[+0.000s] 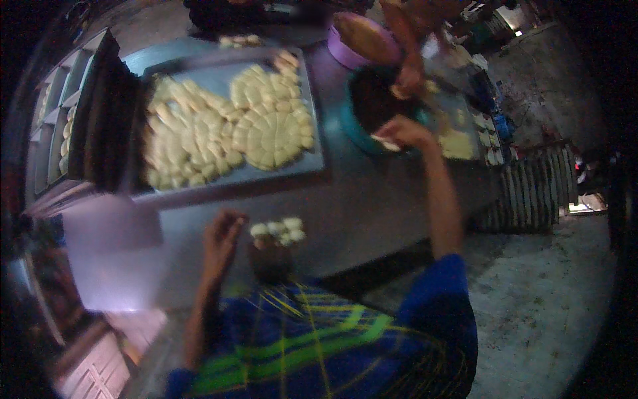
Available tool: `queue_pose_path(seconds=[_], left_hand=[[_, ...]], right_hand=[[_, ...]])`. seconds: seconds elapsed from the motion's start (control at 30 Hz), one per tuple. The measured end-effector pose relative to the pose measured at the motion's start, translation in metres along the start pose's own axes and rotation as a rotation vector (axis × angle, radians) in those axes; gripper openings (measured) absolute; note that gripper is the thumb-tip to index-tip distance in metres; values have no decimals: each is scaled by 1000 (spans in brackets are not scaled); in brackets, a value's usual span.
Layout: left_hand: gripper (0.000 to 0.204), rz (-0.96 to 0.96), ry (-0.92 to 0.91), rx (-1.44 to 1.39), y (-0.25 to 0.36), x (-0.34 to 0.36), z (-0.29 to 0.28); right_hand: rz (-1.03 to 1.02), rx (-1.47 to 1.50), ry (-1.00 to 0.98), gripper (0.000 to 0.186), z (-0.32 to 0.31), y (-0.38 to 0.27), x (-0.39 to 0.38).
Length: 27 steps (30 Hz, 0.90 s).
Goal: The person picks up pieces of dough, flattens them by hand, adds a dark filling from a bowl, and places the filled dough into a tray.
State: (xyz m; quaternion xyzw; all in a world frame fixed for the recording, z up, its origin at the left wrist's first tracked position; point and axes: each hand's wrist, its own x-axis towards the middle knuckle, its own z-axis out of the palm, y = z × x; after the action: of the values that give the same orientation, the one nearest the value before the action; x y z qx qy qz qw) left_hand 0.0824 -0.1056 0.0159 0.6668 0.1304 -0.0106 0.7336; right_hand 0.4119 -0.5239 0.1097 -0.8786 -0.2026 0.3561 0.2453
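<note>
My right hand (pixel 402 132) reaches out over a teal bowl (pixel 352 126) with a dark inside and pinches a pale piece of dough (pixel 385 141) at its near rim. My left hand (pixel 222 234) hovers above the grey table (pixel 372 199) with its fingers bent; blur hides whether it holds anything. Just to its right lie a few small pale dough balls (pixel 279 229) beside a dark round object (pixel 269 261). Another person's hand (pixel 409 80) dips into the same bowl from the far side.
A large metal tray (pixel 312 159) holds several cut dough pieces (pixel 226 126), some in round clusters. A purple bowl (pixel 345 53) with brown content stands behind the teal one. Shelved trays (pixel 60 120) are on the left, a smaller tray of dough (pixel 458 143) on the right.
</note>
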Motion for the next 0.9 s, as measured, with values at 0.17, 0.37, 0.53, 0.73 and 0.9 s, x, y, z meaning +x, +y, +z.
queue_pose_path(seconds=[0.17,0.37,0.53,0.73,0.9], left_hand=[[17,-71,-66,-35,3,2,10],[40,-356,-350,-519,20,15,69],[46,-474,-305,-804,29,14,94],[37,-421,-240,-935,25,8,81],[30,-377,-201,-1068,32,12,67]], right_hand=[[98,350,-10,35,-1,-25,-26],[-380,1153,45,67,127,-83,-30],[-453,1444,36,74,218,-139,-30],[-441,1578,75,74,252,-158,-28],[-336,1600,317,60,266,-153,-24]])
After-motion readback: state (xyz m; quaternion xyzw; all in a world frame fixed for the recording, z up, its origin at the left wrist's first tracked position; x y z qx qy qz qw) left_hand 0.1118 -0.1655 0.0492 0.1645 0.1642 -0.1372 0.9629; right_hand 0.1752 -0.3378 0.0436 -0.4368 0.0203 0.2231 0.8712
